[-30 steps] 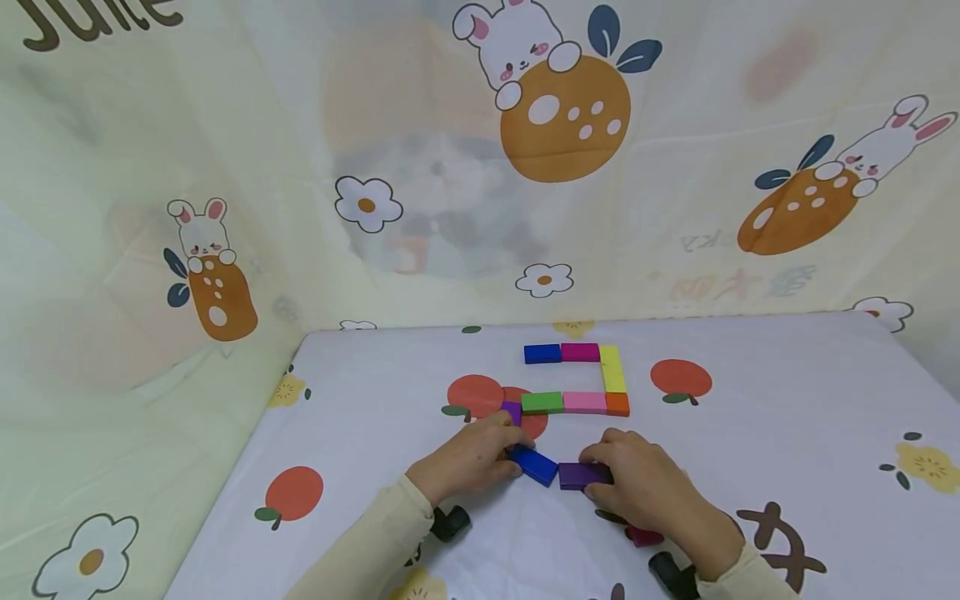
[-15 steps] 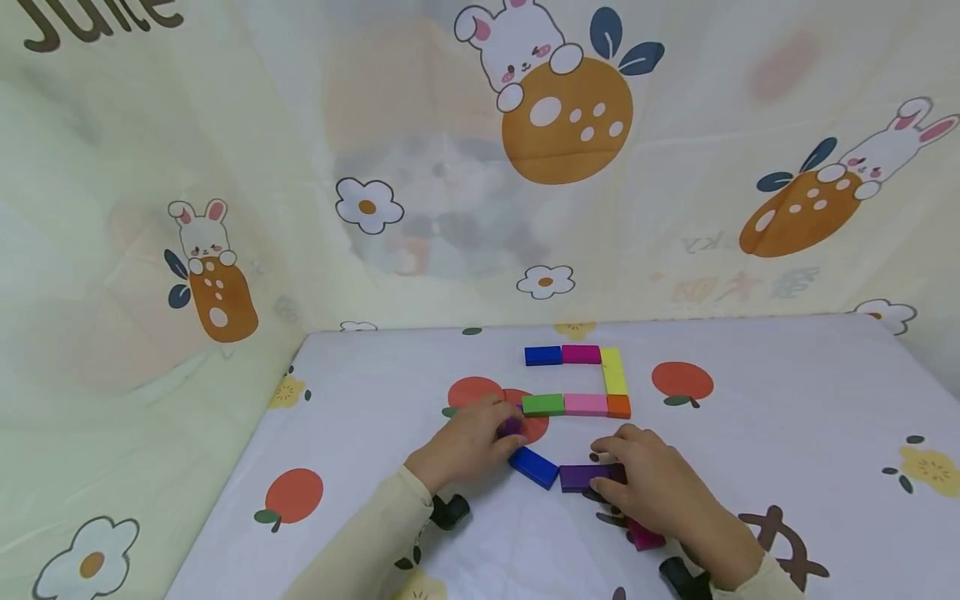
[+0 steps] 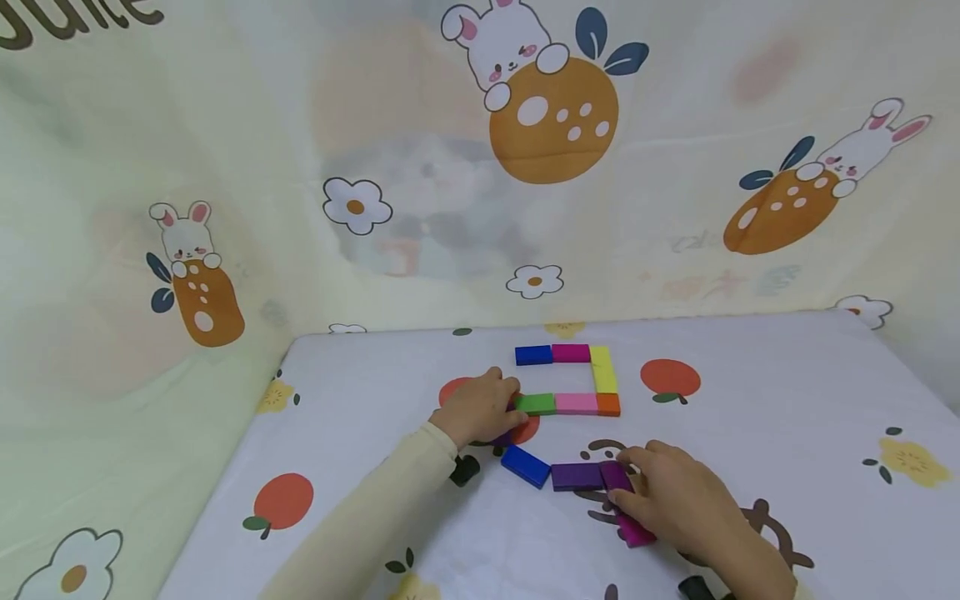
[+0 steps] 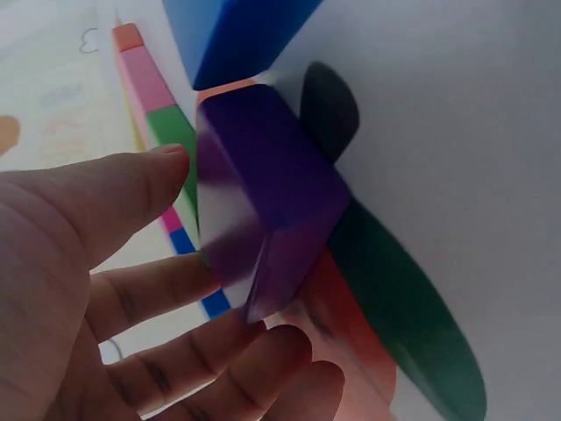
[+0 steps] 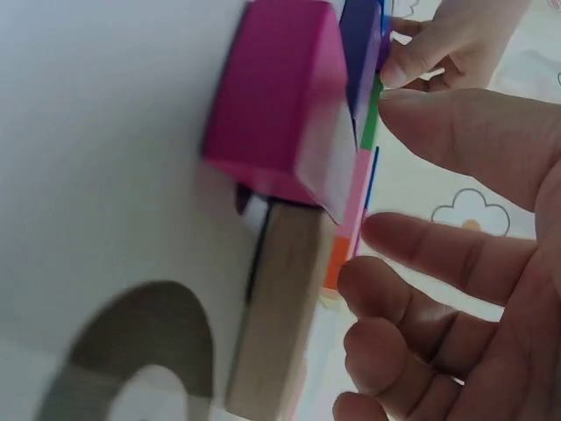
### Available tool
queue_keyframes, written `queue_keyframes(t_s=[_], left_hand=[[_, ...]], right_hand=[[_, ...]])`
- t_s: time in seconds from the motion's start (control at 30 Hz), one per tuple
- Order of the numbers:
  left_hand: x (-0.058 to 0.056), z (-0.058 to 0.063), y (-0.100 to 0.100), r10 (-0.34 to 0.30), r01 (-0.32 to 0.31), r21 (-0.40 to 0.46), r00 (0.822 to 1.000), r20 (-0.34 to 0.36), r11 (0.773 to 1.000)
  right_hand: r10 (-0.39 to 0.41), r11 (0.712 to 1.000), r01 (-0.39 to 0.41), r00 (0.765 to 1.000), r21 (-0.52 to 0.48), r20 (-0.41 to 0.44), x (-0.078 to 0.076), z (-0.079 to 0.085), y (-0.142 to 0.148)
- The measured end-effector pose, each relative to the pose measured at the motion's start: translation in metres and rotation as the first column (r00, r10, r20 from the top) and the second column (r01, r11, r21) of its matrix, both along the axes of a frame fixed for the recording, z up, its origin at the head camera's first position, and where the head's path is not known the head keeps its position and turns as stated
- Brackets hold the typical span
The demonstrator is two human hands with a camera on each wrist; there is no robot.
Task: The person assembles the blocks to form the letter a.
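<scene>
In the head view my left hand (image 3: 476, 408) is at the left end of a green block (image 3: 535, 404), its thumb and fingers spread around the corner. A purple block (image 3: 501, 437) lies partly hidden below that hand; in the left wrist view the purple block (image 4: 272, 167) is close to the fingertips. Nearer me, a blue block (image 3: 525, 467) tilts toward another purple block (image 3: 576, 477). My right hand (image 3: 678, 500) is beside a dark magenta-purple block (image 3: 615, 475) and a magenta block (image 3: 636, 531). Its fingers look loose and apart from the magenta block (image 5: 272, 96) in the right wrist view.
Farther back, a blue block (image 3: 533, 356), a magenta block (image 3: 571, 353), a yellow block (image 3: 603, 370), an orange block (image 3: 608, 405) and a pink block (image 3: 576, 404) form a bent row with the green one. A printed cloth (image 3: 360, 367) covers the table and the wall behind.
My left hand has moved away from me, from the blue block to the green block's end. The right hand has drawn slightly right and toward me, uncovering the dark magenta-purple block.
</scene>
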State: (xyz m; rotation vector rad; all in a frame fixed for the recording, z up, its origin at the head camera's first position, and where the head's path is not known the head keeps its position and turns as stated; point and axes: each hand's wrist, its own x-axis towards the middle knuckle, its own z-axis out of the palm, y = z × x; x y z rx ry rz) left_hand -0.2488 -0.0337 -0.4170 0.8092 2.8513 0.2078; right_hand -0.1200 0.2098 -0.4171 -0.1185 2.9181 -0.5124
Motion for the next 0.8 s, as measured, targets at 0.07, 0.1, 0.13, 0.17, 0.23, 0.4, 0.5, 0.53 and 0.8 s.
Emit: queue_keyframes(t_s=[0.07, 0.1, 0.13, 0.17, 0.23, 0.4, 0.5, 0.53, 0.8], left_hand=[[-0.0008, -0.0011, 0.0005, 0.002, -0.002, -0.008, 1.000, -0.001, 1.000], [-0.0012, -0.0016, 0.0008, 0.003, -0.003, -0.007, 1.000, -0.002, 1.000], [-0.0016, -0.0023, 0.0011, 0.000, 0.000, -0.007, 1.000, -0.006, 1.000], [-0.0019, -0.0028, 0.0014, -0.001, 0.001, -0.004, 1.000, -0.009, 1.000], [-0.0022, -0.0036, 0.0021, -0.003, 0.003, -0.001, 1.000, -0.014, 1.000], [-0.0024, -0.0048, 0.0041, 0.001, -0.001, -0.002, 1.000, -0.016, 1.000], [-0.0024, -0.0051, 0.0050, 0.003, -0.003, -0.007, 1.000, -0.019, 1.000], [-0.0023, -0.0052, 0.0053, 0.003, -0.004, -0.007, 1.000, -0.019, 1.000], [-0.0026, -0.0070, 0.0060, 0.014, -0.014, -0.013, 0.999, -0.031, 1.000]], right_hand=[[-0.013, 1.000, 0.013, 1.000, 0.000, 0.013, -0.0002, -0.0018, -0.0015], [-0.018, 1.000, 0.018, 1.000, 0.003, 0.011, -0.0004, -0.0029, -0.0025], [-0.022, 1.000, 0.022, 1.000, 0.006, 0.008, -0.0006, -0.0040, -0.0035], [-0.025, 1.000, 0.025, 1.000, 0.006, 0.004, -0.0009, -0.0050, -0.0045], [-0.026, 1.000, 0.026, 1.000, 0.005, -0.009, -0.0013, -0.0067, -0.0063], [-0.017, 0.999, 0.020, 0.997, 0.034, -0.074, -0.0030, -0.0080, -0.0081], [-0.008, 0.998, 0.015, 0.993, 0.065, -0.116, -0.0045, -0.0088, -0.0076], [-0.007, 0.997, 0.016, 0.993, 0.071, -0.121, -0.0049, -0.0090, -0.0074], [0.000, 0.995, 0.013, 0.991, 0.096, -0.132, -0.0083, -0.0091, -0.0067]])
